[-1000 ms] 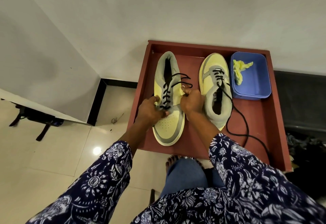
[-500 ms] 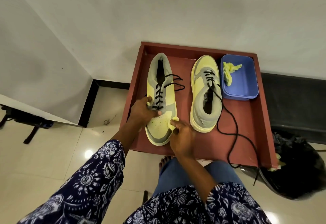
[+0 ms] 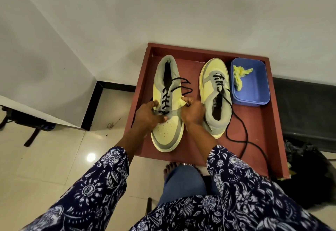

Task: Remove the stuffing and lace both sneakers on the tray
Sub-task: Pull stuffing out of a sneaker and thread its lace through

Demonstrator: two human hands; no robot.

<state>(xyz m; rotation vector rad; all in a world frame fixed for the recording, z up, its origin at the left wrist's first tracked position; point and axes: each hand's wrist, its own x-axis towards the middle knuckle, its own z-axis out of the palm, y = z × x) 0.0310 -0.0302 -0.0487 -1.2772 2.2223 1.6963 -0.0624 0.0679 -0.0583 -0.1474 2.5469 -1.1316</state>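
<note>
My left hand (image 3: 148,117) grips the left sneaker (image 3: 168,103) across its lace (image 3: 166,101) area, fingers curled over the upper. My right hand (image 3: 192,113) pinches a yellow wad of stuffing (image 3: 182,101) at that shoe's side. Both sneakers lie on the red tray (image 3: 258,127); the right sneaker (image 3: 215,92) sits beside a blue tub (image 3: 252,88).

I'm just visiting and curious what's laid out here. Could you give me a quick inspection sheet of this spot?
Surface: red-brown tray, raised rim.
Job's things: left sneaker, toe near the person, black lace through the lower holes; right sneaker, toe away, lace trailing across the tray.
Clutter: blue tub holding crumpled yellow paper.
Grips: left hand holds the left sneaker; right hand pinches a yellow wad.
Cables: nothing seen.
Surroundings: white wall, tiled floor, black bag.
</note>
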